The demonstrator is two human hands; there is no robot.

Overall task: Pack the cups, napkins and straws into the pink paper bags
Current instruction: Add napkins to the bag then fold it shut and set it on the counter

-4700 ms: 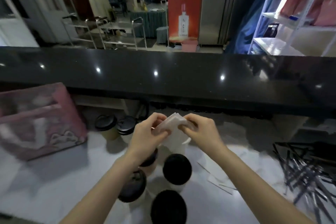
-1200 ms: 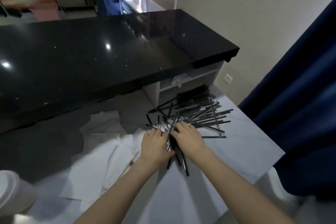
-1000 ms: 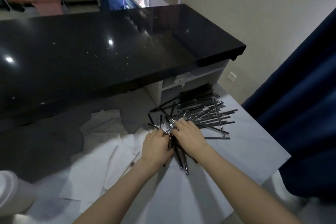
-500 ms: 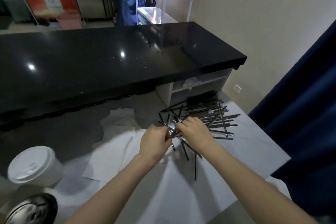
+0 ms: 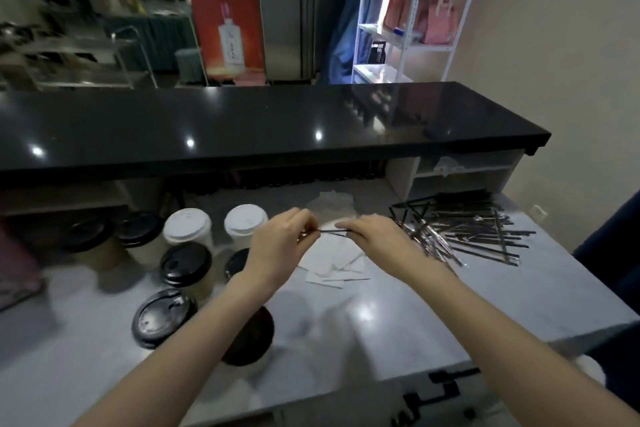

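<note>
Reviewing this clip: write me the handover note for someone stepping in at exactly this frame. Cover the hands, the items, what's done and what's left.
Left hand: pinches one end of a straw.
Right hand: pinches the other end; the straw is held level above the napkins.
Straw pile: lies to the right on the white counter.
Lidded cups: stand to the left, some with white lids, some with black.
Pink bag: only a blur at the left edge; contents cannot be told.
Done: one straw picked up.
Left: bag the cups, napkins and straws on the counter.
</note>
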